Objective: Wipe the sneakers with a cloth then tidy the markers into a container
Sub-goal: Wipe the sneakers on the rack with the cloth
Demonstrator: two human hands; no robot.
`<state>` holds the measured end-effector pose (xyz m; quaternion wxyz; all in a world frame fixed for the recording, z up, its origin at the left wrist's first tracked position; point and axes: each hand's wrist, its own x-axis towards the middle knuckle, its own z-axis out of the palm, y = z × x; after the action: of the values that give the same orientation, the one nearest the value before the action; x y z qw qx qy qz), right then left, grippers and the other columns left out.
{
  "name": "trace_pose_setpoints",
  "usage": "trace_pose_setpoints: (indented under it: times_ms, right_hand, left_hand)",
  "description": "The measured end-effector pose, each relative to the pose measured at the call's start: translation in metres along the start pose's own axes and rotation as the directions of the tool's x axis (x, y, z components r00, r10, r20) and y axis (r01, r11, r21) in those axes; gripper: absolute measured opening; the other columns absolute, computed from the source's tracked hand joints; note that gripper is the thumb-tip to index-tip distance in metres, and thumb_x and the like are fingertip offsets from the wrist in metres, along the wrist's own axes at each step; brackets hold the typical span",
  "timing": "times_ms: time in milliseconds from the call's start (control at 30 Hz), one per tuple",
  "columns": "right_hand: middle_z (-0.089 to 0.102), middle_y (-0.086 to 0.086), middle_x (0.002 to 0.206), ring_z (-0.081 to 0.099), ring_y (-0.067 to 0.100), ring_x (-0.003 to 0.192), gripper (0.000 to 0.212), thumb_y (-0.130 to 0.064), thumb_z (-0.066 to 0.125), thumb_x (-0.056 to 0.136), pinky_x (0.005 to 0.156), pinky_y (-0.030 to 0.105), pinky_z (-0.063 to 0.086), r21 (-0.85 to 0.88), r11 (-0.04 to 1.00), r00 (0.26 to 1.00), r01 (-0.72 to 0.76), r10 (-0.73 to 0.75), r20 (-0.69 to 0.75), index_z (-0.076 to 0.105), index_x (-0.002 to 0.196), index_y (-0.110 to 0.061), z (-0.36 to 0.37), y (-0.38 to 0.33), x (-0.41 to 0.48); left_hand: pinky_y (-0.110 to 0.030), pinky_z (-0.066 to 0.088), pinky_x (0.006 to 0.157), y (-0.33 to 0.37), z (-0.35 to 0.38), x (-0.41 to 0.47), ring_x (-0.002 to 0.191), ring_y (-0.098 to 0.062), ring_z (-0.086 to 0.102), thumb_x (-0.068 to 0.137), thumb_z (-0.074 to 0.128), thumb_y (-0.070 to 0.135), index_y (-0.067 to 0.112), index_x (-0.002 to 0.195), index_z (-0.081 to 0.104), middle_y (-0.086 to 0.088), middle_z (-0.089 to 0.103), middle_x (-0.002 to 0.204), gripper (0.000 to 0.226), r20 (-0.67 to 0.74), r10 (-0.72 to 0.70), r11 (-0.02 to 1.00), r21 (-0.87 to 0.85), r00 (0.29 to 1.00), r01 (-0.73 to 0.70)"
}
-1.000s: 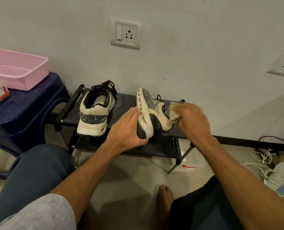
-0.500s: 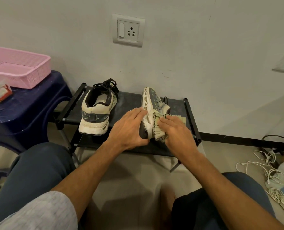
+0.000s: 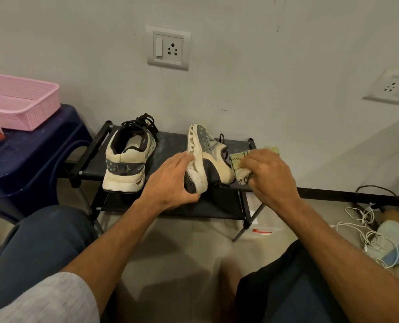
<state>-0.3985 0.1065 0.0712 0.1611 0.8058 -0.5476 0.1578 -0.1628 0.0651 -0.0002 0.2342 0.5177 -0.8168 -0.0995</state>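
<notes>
Black rack (image 3: 170, 145), right hand (image 3: 270, 176) half hiding cloth (image 3: 238, 159)

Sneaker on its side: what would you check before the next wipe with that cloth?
1. Left hand grips the tipped sneaker at its heel: ok.
2. Right hand holds the cloth: ok.
3. Cloth touches the tipped sneaker: ok.
4. Tipped sneaker rests on the rack: ok.
5. Other sneaker stands upright, apart from both hands: ok.
6. Far side of the tipped sneaker clean: cannot tell.
</notes>
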Motion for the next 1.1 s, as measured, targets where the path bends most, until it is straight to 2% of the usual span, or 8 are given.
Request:
trace_pose_setpoints:
  times_ms: [100,167,300,467,667,867,1000,1100]
  right_hand:
    - [0.070,0.016,0.110,0.062,0.035,0.109,0.046,0.014,0.069,0.064,0.098,0.048,0.046,0.079,0.996,0.992,-0.047,0.056,-0.117,0.071,0.107,-0.002,0.010,-0.015,0.009]
    - [0.065,0.017,0.121,0.056,0.037,0.118,0.058,0.016,0.069,0.064,0.105,0.051,0.042,0.079,0.997,0.995,-0.022,0.029,-0.099,0.066,0.119,-0.001,0.022,-0.031,0.017]
    - [0.060,0.019,0.130,0.052,0.037,0.127,0.067,0.007,0.081,0.061,0.110,0.049,0.030,0.001,0.999,0.998,0.037,-0.037,0.055,0.062,0.125,0.000,0.050,-0.058,0.014]
    - [0.052,0.021,0.139,0.045,0.037,0.133,0.071,0.001,0.078,0.066,0.111,0.054,0.033,-0.133,0.976,0.978,0.174,-0.156,0.138,0.055,0.133,0.002,0.054,-0.048,-0.017]
    - [0.048,0.017,0.145,0.040,0.038,0.137,0.070,-0.013,0.078,0.075,0.112,0.055,0.032,-0.307,0.937,0.970,0.165,-0.098,0.221,0.050,0.138,-0.003,0.054,-0.050,0.010]
    - [0.007,0.017,0.162,0.003,0.038,0.148,0.079,-0.020,0.057,0.094,0.120,0.053,0.002,-0.359,0.925,0.969,0.127,-0.038,0.245,0.009,0.154,-0.005,0.052,-0.066,0.028]
    - [0.043,0.020,0.147,0.037,0.038,0.138,0.069,-0.013,0.070,0.079,0.114,0.054,0.028,-0.303,0.937,0.972,0.172,-0.111,0.207,0.044,0.142,0.000,0.055,-0.066,0.012]
    - [0.056,0.021,0.135,0.051,0.037,0.128,0.069,-0.010,0.082,0.067,0.108,0.054,0.036,-0.297,0.925,0.958,0.238,-0.174,0.227,0.057,0.131,0.000,0.053,-0.051,-0.006]
  left_hand:
    - [-0.039,0.043,0.105,0.000,0.001,-0.001,0.132,-0.016,0.038,0.061,0.069,0.063,0.025,0.140,0.031,0.005,0.037,0.146,0.095,-0.031,0.005,1.000,-0.005,1.000,-0.006]
    - [-0.038,0.038,0.109,0.002,0.004,-0.001,0.136,-0.016,0.034,0.060,0.072,0.066,0.022,0.143,0.029,0.003,0.033,0.150,0.103,-0.030,-0.001,1.000,0.008,1.000,0.001]
    - [-0.033,0.034,0.111,0.003,0.008,-0.001,0.136,-0.015,0.034,0.059,0.077,0.065,0.018,0.144,0.031,0.001,0.037,0.148,0.107,-0.075,0.002,0.999,0.035,0.997,0.000]
    - [-0.035,0.044,0.103,-0.002,0.010,-0.001,0.129,-0.013,0.043,0.062,0.071,0.064,0.022,0.138,0.035,0.005,0.043,0.142,0.094,-0.100,-0.001,1.000,-0.021,0.995,-0.001]
    - [-0.032,0.042,0.102,-0.004,0.007,-0.003,0.130,-0.014,0.042,0.062,0.073,0.058,0.019,0.140,0.035,0.003,0.041,0.145,0.095,-0.116,-0.041,0.997,-0.071,0.992,0.033]
    - [-0.033,0.044,0.098,-0.004,0.004,-0.006,0.126,-0.013,0.044,0.063,0.075,0.059,0.021,0.139,0.034,0.005,0.043,0.142,0.095,-0.105,-0.070,0.994,-0.093,0.992,0.060]
    - [-0.034,0.046,0.095,-0.005,0.000,-0.007,0.122,-0.014,0.047,0.062,0.076,0.056,0.022,0.136,0.037,0.005,0.047,0.136,0.090,-0.096,-0.082,0.990,-0.118,0.992,0.070]
    - [-0.038,0.047,0.097,0.001,-0.001,-0.007,0.123,-0.015,0.045,0.062,0.075,0.055,0.025,0.134,0.036,0.006,0.046,0.137,0.087,-0.077,-0.008,0.997,-0.073,0.997,0.003]
